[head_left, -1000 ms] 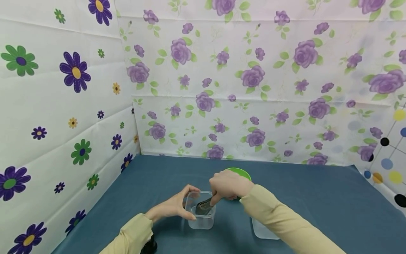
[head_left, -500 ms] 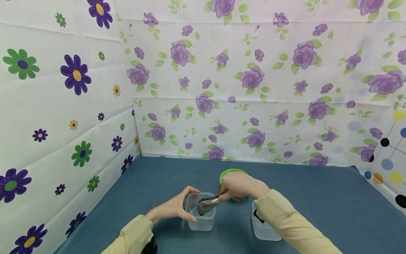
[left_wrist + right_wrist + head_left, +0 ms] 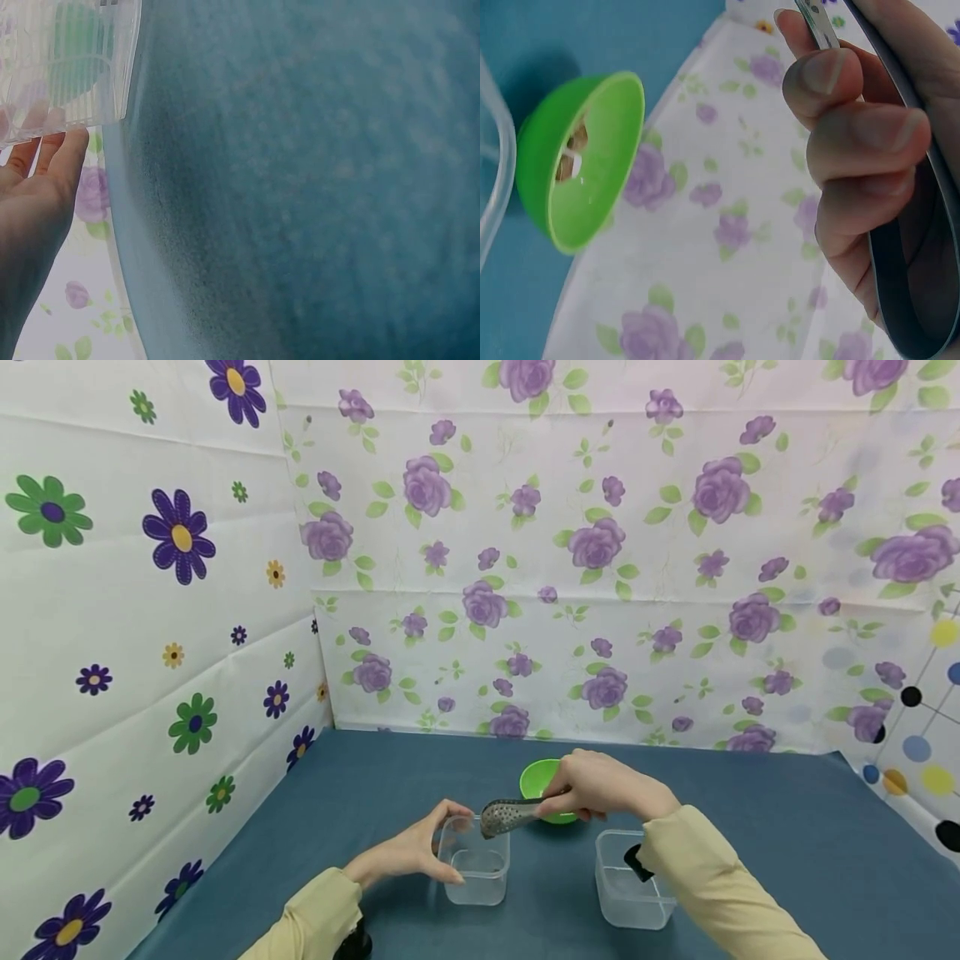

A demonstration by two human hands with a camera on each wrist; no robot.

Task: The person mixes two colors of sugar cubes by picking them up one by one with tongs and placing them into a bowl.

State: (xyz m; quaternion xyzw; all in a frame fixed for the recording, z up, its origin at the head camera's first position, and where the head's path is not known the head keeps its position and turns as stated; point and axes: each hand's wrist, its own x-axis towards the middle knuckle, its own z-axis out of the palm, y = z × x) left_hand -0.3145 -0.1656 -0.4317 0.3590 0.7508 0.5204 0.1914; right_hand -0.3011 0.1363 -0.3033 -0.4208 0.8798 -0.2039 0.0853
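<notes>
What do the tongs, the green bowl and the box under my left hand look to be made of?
Tongs: likely stainless steel, shown by a grey shine and perforated spoon ends. Green bowl: probably plastic, glossy and evenly bright green, with thin walls. Clear box: see-through plastic, slightly frosted, with the blue cloth visible through its walls. The right hand grips the tongs; the left hand holds the box.

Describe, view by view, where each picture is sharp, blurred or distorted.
Head view: evenly lit and sharp, walls bowed by the wide lens; the perforated metal tongs read clearly. Left wrist view: the teal tablecloth is soft and mottled, the left hand blurred. Right wrist view: the right hand looms large and soft, while the small green plastic bowl is sharper.
</notes>
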